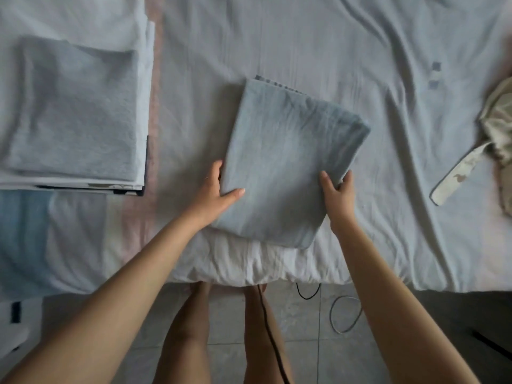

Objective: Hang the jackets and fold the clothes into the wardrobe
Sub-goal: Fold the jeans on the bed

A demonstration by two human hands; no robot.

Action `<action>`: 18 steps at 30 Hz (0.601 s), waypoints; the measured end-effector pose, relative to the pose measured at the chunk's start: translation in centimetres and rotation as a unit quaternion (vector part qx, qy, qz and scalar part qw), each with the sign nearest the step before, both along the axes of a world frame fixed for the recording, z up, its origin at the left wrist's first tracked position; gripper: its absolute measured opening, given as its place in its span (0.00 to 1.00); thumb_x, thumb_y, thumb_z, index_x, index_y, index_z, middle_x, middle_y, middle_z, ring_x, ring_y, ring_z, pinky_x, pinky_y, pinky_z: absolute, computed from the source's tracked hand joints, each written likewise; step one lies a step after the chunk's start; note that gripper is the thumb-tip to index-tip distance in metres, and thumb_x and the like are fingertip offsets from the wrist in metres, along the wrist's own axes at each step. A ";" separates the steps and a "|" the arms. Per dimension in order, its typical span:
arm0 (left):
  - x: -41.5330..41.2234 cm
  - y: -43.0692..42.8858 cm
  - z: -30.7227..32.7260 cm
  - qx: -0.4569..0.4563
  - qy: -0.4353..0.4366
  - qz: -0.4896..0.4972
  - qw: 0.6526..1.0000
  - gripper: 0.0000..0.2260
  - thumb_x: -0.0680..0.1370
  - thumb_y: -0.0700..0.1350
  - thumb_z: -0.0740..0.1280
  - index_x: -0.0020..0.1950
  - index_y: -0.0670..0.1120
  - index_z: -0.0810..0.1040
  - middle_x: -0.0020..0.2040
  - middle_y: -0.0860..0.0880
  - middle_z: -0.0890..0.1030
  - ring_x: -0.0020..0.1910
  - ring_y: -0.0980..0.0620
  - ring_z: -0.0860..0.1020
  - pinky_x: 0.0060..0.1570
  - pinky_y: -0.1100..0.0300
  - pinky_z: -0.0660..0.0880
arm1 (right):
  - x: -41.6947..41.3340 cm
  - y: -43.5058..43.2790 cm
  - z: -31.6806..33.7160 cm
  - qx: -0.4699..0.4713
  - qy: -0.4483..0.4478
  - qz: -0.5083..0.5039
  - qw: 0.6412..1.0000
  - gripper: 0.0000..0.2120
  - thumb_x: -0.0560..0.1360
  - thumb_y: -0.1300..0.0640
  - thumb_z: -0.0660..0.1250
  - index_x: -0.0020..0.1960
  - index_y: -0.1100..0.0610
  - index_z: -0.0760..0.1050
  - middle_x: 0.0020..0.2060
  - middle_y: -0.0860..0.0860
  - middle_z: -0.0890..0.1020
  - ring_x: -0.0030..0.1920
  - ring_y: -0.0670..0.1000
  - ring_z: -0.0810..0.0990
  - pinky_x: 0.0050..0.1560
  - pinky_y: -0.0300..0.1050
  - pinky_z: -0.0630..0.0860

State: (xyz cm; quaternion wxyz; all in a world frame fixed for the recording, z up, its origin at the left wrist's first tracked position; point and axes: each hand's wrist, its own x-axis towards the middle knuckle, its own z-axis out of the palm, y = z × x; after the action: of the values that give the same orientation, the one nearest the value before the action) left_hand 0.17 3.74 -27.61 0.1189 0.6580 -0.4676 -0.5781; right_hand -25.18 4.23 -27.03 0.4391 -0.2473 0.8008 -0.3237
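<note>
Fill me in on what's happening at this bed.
A person stands at the edge of the bed and grips a folded grey-blue garment with both hands: the left hand on its left edge, thumb on top, and the right hand pinching its right edge. A stack of folded clothes already sits to the left. A crumpled beige patterned garment lies unfolded at the right edge. No wardrobe is in view.

Both arms outstretched, left grip (219,189) and right grip (336,189) pinched closed.
</note>
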 end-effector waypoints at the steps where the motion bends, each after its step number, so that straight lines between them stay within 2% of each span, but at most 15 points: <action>1: 0.2 0.1 -0.2 0.009 -0.016 -0.007 1.000 0.45 0.63 0.64 0.66 0.72 0.41 0.60 0.67 0.42 0.70 0.66 0.46 0.71 0.65 0.52 0.68 | -0.1 -0.5 0.2 -0.008 -0.068 -0.048 0.996 0.08 0.78 0.58 0.66 0.54 0.54 0.68 0.48 0.52 0.80 0.45 0.49 0.80 0.48 0.48 0.77; 3: 0.3 -0.1 -0.3 0.034 -0.016 0.011 0.999 0.48 0.61 0.69 0.64 0.72 0.40 0.63 0.68 0.40 0.71 0.67 0.44 0.70 0.66 0.48 0.68 | -0.7 -2.2 0.3 -0.019 -0.185 -0.127 0.974 0.11 0.77 0.57 0.68 0.58 0.55 0.71 0.49 0.54 0.81 0.44 0.51 0.82 0.48 0.51 0.80; 4: 0.3 -0.4 -0.3 0.037 -0.008 0.026 0.999 0.45 0.63 0.68 0.65 0.70 0.40 0.66 0.67 0.39 0.72 0.66 0.44 0.71 0.65 0.48 0.69 | -1.2 -3.3 0.2 -0.022 -0.206 -0.140 0.968 0.15 0.76 0.56 0.68 0.61 0.57 0.72 0.51 0.55 0.82 0.45 0.52 0.82 0.48 0.51 0.81; 7: -0.5 -1.3 -0.2 -0.001 -0.011 0.046 0.999 0.23 0.76 0.49 0.69 0.65 0.38 0.68 0.63 0.39 0.74 0.62 0.44 0.74 0.61 0.51 0.71 | -2.1 -6.0 0.2 -0.025 -0.216 -0.165 0.962 0.18 0.76 0.56 0.69 0.63 0.62 0.72 0.51 0.56 0.82 0.44 0.52 0.82 0.40 0.47 0.82; 9: -1.0 -1.8 -0.5 -0.038 -0.013 0.048 0.998 0.16 0.77 0.42 0.68 0.62 0.37 0.69 0.61 0.39 0.75 0.60 0.43 0.75 0.60 0.51 0.72 | -2.7 -6.8 -0.3 -0.036 -0.237 -0.186 0.953 0.14 0.77 0.57 0.67 0.61 0.59 0.72 0.49 0.54 0.81 0.44 0.51 0.82 0.40 0.46 0.81; 11: -1.0 -2.1 -0.5 -0.050 0.012 0.050 0.997 0.14 0.77 0.39 0.66 0.61 0.38 0.70 0.59 0.40 0.77 0.59 0.45 0.76 0.59 0.52 0.72 | -2.9 -7.0 -1.2 -0.036 -0.251 -0.199 0.947 0.14 0.78 0.57 0.66 0.61 0.59 0.72 0.52 0.55 0.81 0.49 0.53 0.81 0.48 0.50 0.81; 14: -0.9 -2.6 -0.5 -0.062 0.022 0.025 0.998 0.13 0.78 0.38 0.66 0.61 0.39 0.70 0.58 0.42 0.77 0.55 0.49 0.75 0.57 0.55 0.72 | -3.3 -7.2 -2.6 -0.006 -0.244 -0.212 0.946 0.22 0.76 0.50 0.68 0.66 0.59 0.71 0.59 0.57 0.80 0.57 0.57 0.80 0.58 0.57 0.77; 16: -0.8 -2.8 -0.8 -0.077 0.005 0.014 0.997 0.13 0.78 0.39 0.66 0.61 0.38 0.70 0.58 0.41 0.77 0.56 0.47 0.76 0.57 0.54 0.72 | -3.8 -7.4 -3.7 0.010 -0.242 -0.215 0.946 0.24 0.75 0.47 0.69 0.66 0.57 0.72 0.59 0.55 0.80 0.58 0.57 0.80 0.57 0.57 0.77; 18: -0.7 -2.8 -1.4 -0.083 -0.027 0.011 0.996 0.13 0.79 0.41 0.65 0.61 0.37 0.70 0.60 0.39 0.76 0.60 0.44 0.75 0.58 0.54 0.71 | -4.0 -7.1 -4.1 0.012 -0.253 -0.210 0.944 0.26 0.73 0.44 0.70 0.66 0.57 0.73 0.59 0.55 0.80 0.57 0.57 0.80 0.52 0.54 0.79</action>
State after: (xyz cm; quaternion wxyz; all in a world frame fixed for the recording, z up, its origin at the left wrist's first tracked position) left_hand -0.49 0.95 -29.00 0.1666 0.6662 -0.5095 -0.5184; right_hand -29.20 -2.88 -31.10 0.5524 0.0223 0.7007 -0.4510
